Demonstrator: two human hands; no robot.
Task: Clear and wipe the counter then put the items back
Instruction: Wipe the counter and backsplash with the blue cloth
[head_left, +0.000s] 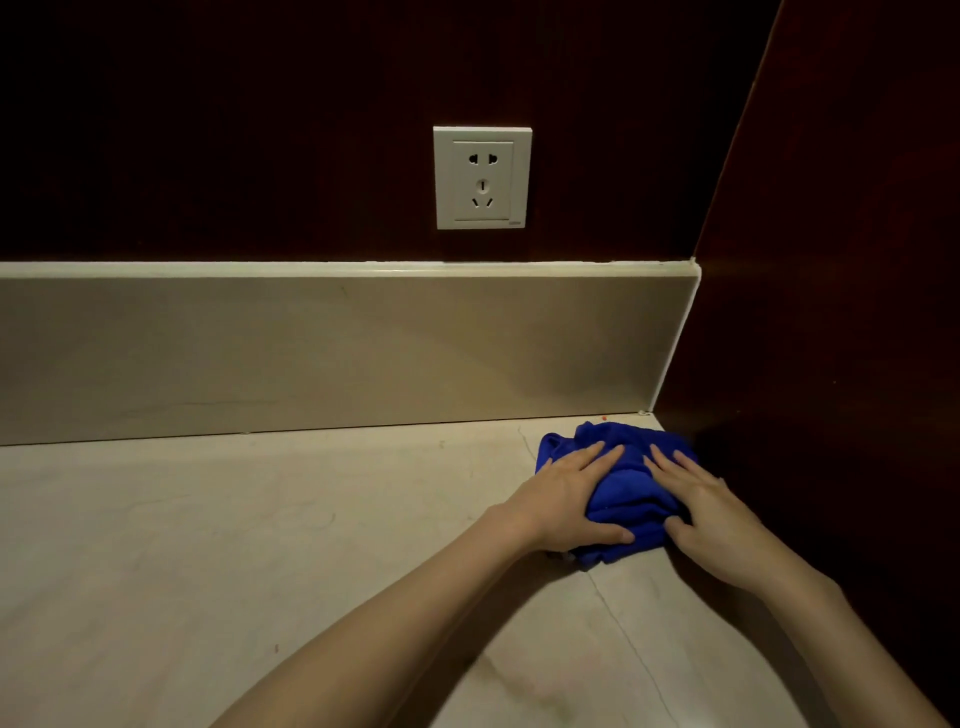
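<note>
One blue cloth (626, 486), two hands, one wall socket (482, 177) and one pale stone worktop (260, 545) are counted in the head view. The cloth is seen bunched into a rumpled heap in the far right corner of the worktop, just beside the dark wooden side panel (831, 312) and near the beige upstand (311, 353) that runs along the back. The left hand (566, 493) is laid on the cloth's left half, its fingers (597, 457) stretched flat across the top folds while the thumb is set against the near edge of the heap. The right hand (711, 512) is laid on the right half in a mirrored way, fingers straight and spread over the fabric, thumb resting along the near edge. Neither hand is clenched; the cloth is pressed down under flat fingers rather than gripped, and a ridge of blue fabric is left showing between the two hands. Both forearms are bare. A single small red speck (603, 417) is noted on the worktop at the foot of the upstand, just behind the cloth. The socket is mounted on the dark wall above (a tiny mark at its lower right corner is too small to be read). No other writing can be made out.
</note>
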